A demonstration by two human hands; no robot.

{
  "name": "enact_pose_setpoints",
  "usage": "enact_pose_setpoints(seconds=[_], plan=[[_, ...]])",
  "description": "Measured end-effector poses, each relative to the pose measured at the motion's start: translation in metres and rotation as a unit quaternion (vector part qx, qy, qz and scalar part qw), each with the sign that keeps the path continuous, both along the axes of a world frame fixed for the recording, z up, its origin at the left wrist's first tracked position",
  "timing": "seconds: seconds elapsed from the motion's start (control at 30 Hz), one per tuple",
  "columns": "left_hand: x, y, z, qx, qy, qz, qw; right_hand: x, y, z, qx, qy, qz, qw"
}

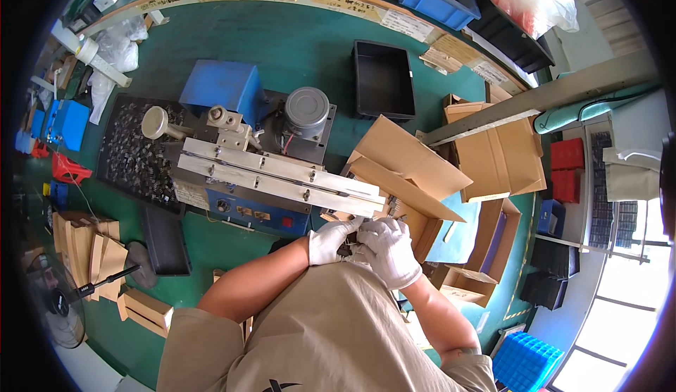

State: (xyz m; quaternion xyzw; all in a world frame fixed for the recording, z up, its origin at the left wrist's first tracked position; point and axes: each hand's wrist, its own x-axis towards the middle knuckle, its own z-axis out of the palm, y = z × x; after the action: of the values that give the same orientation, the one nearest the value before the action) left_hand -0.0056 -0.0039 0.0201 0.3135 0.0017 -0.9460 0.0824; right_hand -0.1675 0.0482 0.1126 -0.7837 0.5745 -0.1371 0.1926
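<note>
Both my hands wear white gloves and meet at the right end of a pale metal rail on a bench machine. My left hand is closed, its fingertips just below the rail's end. Close beside it, my right hand has its fingers curled in. Small dark parts show between the hands; their kind is too small to tell, and what each hand grips is hidden. Past my right hand, more small metal parts lie by an open cardboard box.
The machine carries a blue housing, a grey round motor and a blue control panel. Left of it, a dark tray holds many small metal pieces. A black bin stands behind. Cardboard boxes crowd the right side.
</note>
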Motion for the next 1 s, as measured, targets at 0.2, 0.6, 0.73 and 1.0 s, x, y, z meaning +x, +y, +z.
enact_pose_setpoints(seconds=[0.2, 0.6, 0.73, 1.0], plan=[[0.001, -0.001, 0.000, 0.008, 0.039, 0.007, 0.999, -0.009, -0.002, 0.011, -0.006, -0.048, -0.017, 0.999], [0.003, -0.002, -0.015, 0.057, 0.090, 0.006, 0.994, -0.021, -0.005, 0.031, 0.048, -0.233, -0.168, 0.957], [0.004, -0.005, -0.011, 0.058, 0.067, -0.009, 0.996, -0.026, -0.022, 0.028, -0.051, -0.193, -0.190, 0.961], [0.007, -0.005, -0.011, 0.078, 0.113, -0.007, 0.991, -0.021, -0.038, 0.018, -0.141, -0.128, -0.095, 0.977]])
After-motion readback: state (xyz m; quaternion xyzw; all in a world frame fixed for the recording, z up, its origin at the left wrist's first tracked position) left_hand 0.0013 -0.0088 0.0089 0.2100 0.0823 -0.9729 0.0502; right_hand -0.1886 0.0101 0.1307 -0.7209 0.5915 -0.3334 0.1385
